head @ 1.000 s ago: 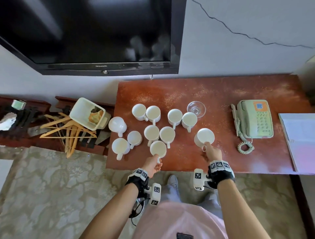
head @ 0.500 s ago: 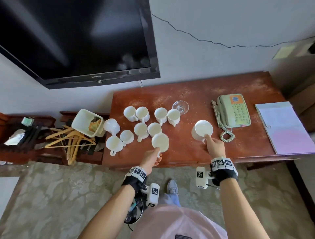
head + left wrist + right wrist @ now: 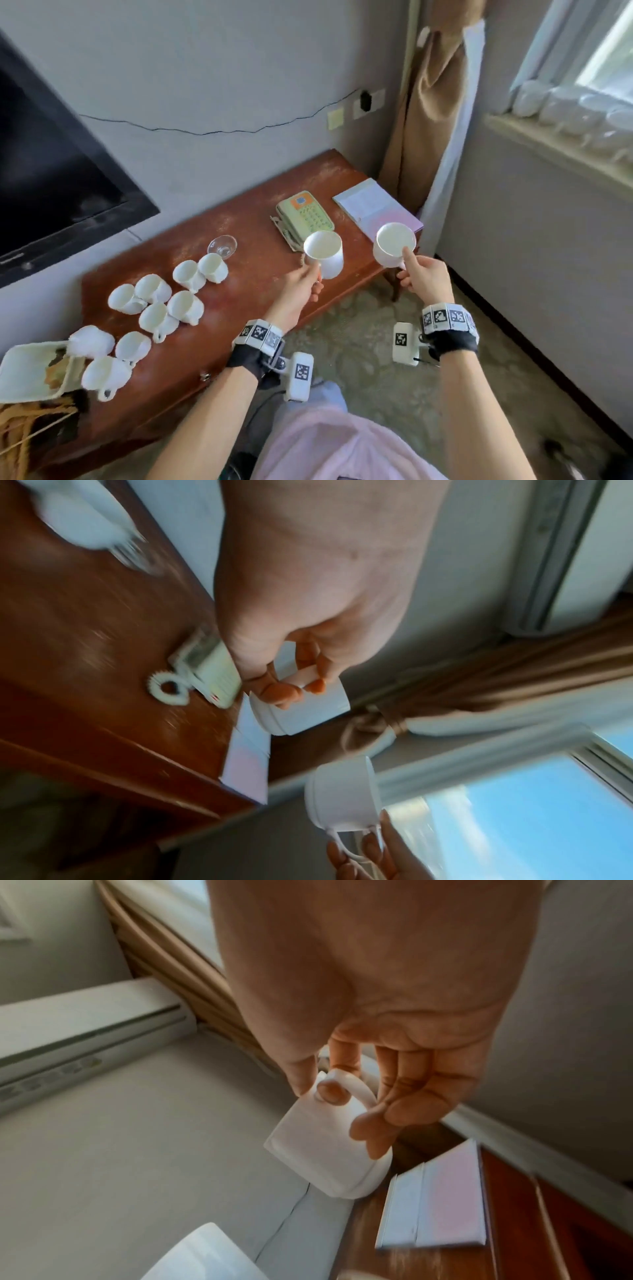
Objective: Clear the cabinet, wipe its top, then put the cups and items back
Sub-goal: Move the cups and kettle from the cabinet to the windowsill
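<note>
My left hand (image 3: pixel 305 282) grips a white cup (image 3: pixel 323 253) by its handle, lifted above the front of the red-brown cabinet top (image 3: pixel 253 281). In the left wrist view its fingers (image 3: pixel 274 691) curl through the handle of that cup (image 3: pixel 304 712). My right hand (image 3: pixel 419 274) holds a second white cup (image 3: pixel 394 244) by its handle, raised past the cabinet's right end; the right wrist view shows a finger (image 3: pixel 329 1091) hooked through the handle of this cup (image 3: pixel 322 1153). Several more white cups (image 3: pixel 185 306) stand on the left half of the cabinet.
A glass (image 3: pixel 222 245), a green telephone (image 3: pixel 305 216) and a booklet (image 3: pixel 376 209) sit on the cabinet. A cream bin (image 3: pixel 30 370) and wooden hangers (image 3: pixel 20 428) lie at the left. A TV (image 3: pixel 51 178) hangs above. A curtain (image 3: pixel 431 113) and a windowsill (image 3: pixel 561 137) are on the right.
Both hands have lifted their cups off the cabinet top and carried them to the right. My head has turned right, bringing the curtain and window into view.
</note>
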Motion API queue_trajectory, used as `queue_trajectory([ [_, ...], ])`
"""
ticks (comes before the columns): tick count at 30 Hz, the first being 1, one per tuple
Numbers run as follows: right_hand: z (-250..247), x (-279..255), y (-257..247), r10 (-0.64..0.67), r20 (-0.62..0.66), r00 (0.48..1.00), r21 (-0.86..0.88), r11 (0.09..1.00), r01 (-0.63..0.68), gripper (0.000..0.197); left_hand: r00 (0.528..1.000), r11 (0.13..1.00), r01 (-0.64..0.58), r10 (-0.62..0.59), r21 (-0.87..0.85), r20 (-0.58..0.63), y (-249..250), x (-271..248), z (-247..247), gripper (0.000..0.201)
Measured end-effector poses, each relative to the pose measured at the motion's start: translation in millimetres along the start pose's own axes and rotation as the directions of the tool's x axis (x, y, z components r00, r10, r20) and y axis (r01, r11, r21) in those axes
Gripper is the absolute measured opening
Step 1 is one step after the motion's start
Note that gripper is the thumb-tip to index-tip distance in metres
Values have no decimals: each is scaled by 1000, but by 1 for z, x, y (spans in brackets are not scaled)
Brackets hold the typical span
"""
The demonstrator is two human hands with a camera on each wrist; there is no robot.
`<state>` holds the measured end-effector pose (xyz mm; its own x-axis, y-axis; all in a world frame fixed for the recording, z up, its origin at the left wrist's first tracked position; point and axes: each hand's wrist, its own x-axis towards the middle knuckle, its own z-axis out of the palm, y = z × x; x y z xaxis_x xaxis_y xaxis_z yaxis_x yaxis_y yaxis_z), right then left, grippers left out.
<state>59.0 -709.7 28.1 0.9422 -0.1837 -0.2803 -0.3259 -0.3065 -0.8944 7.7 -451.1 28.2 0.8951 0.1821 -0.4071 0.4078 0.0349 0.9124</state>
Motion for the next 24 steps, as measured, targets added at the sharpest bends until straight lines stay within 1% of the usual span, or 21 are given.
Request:
queue_trajectory([
  [2,-47,-3,13,15,-101,995,77,997,-7,45,993,999,-33,33,3,114,14,6,46,32],
  [4,-92,-7,26,44,-212,976,140,990,-14,43,972,996,-74,63,39,228,26,12,93,30],
  [7,-154,-15,51,121,-394,911,223,974,-33,43,920,988,-129,88,85,381,41,21,165,32],
  [10,-210,-29,75,173,-560,810,268,963,-21,42,850,976,-194,116,101,514,50,23,240,32],
  [12,-245,-37,87,205,-654,728,281,959,-17,43,796,972,-216,121,91,594,54,23,289,31],
  [14,-279,-42,95,238,-725,646,297,955,-19,44,732,969,-234,120,83,671,57,23,338,31],
  [16,-309,-43,102,257,-785,564,306,952,-7,42,657,966,-247,109,77,746,59,24,384,31],
  [20,-359,-37,106,286,-864,415,332,942,42,41,524,948,-293,48,127,850,70,29,472,32],
  [24,-391,-34,114,347,-899,268,377,923,71,42,392,933,-325,-17,156,920,81,30,543,31],
])
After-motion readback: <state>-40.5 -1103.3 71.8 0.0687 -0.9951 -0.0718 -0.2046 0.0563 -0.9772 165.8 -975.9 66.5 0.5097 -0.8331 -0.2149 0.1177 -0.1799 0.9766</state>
